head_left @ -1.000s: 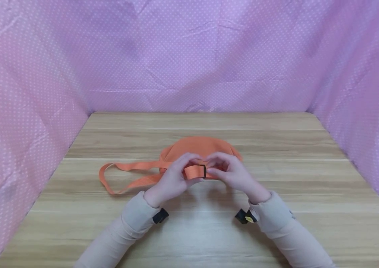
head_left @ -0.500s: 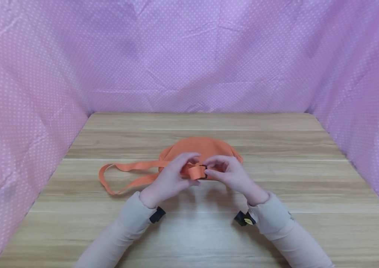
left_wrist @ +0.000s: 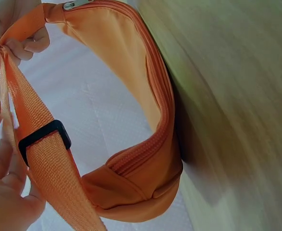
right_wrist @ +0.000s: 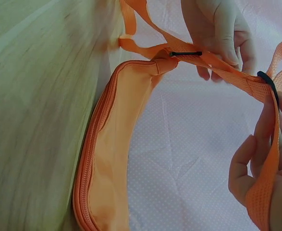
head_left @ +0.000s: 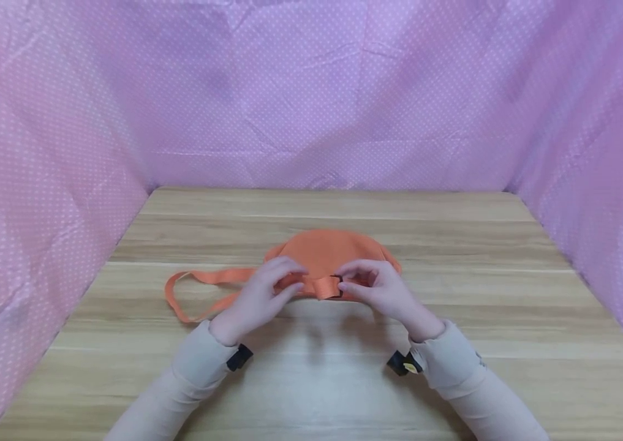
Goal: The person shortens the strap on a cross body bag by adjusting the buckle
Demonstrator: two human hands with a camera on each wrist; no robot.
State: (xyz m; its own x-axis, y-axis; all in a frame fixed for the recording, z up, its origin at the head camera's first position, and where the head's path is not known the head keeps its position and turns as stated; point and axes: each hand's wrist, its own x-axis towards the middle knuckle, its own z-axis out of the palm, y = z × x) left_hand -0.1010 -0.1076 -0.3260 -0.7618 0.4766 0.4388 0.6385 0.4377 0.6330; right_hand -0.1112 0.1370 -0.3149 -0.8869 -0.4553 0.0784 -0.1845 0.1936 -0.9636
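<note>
An orange waist bag stands on the table, its zipper edge showing in the left wrist view. My right hand pinches a black strap slider between thumb and fingertips. A short loop of the orange strap bulges out of this slider. To the left, my left hand has the strap between its thumb and fingers, near a second black slider. How firmly those fingers press is hard to tell. Both stretches of strap are lifted in front of the bag.
The rest of the strap lies as a long loop on the wooden table, left of the bag. Pink dotted cloth hangs behind the table and along both sides. Each wrist wears a small black camera mount.
My left hand has moved left and away from the slider, along the strap. The strap loop at the slider has changed shape. My right hand stays nearly in place.
</note>
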